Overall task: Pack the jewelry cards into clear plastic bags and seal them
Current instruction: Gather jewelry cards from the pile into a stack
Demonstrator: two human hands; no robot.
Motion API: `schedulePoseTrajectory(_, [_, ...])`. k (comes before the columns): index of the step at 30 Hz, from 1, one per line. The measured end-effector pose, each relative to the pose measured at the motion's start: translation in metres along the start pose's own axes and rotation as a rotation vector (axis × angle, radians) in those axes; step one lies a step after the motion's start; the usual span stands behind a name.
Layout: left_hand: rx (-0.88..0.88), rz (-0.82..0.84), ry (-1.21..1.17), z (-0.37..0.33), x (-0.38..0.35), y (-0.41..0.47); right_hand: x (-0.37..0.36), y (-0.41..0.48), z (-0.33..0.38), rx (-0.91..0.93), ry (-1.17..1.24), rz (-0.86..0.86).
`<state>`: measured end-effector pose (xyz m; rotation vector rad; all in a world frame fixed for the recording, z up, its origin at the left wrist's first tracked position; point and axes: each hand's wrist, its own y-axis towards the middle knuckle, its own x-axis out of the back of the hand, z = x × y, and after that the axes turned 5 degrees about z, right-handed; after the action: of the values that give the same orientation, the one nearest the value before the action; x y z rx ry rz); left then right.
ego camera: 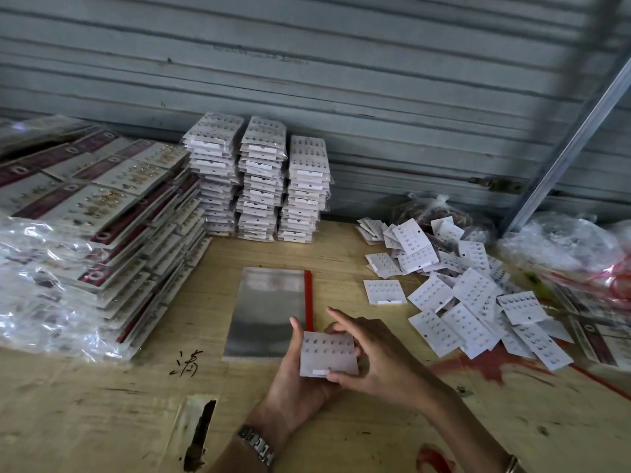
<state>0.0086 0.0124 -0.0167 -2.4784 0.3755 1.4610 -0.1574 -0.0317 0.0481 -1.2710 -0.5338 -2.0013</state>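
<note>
Head view: on the wooden desk, both hands meet at about 6 o'clock of the frame around one white jewelry card with rows of small studs. The left hand, with a metal watch on its wrist, cradles the card from beneath, its thumb lying up along the card's left edge. The right hand pinches the card's right side, thumb at the lower corner and fingers curled behind the top edge, while its forefinger sticks out straight toward 11 o'clock. The card is held just above the desk, tilted toward the camera.

At 11 o'clock of the hands, touching the desk, lies a flat stack of clear plastic bags with a red strip down its right edge. At 2 o'clock a loose pile of jewelry cards is spread over the desk, overlapping. At 12 o'clock, against the grey shutter, stand three tall stacks of bagged cards. At 9 to 10 o'clock sit leaning stacks of larger cards with dark red headers, some in crumpled plastic. At 3 o'clock lie bunched plastic bags below a slanting metal bar.
</note>
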Motion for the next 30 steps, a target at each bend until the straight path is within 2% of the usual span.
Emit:
schedulePoseTrajectory(3, [0.003,-0.014,-0.014,0.000,0.000,-0.001,0.002,0.005,-0.005,-0.019,0.176,0.013])
schedulePoseTrajectory(5, [0.009,-0.035,-0.017,0.000,-0.001,-0.001,0.007,0.013,-0.016,-0.034,0.266,-0.066])
schedulePoseTrajectory(9, [0.031,-0.056,-0.065,-0.001,-0.005,-0.001,0.017,0.033,-0.064,-0.203,-0.076,-0.299])
schedulePoseTrajectory(12, [0.041,-0.063,-0.112,-0.002,-0.008,-0.002,0.016,0.046,-0.091,-0.378,-0.287,-0.256])
schedulePoseTrajectory(17, [0.070,-0.093,-0.149,-0.003,-0.008,-0.002,0.010,0.057,-0.105,-0.480,-0.423,-0.262])
schedulePoseTrajectory(22, [0.083,-0.127,-0.153,-0.003,-0.010,-0.001,0.008,0.056,-0.100,-0.428,-0.437,-0.287])
schedulePoseTrajectory(28, [0.085,-0.151,-0.130,-0.003,-0.009,0.000,0.016,0.044,-0.079,-0.220,-0.362,-0.626])
schedulePoseTrajectory(30, [0.083,-0.146,-0.123,-0.002,-0.008,-0.001,0.020,0.041,-0.071,-0.183,-0.281,-0.687])
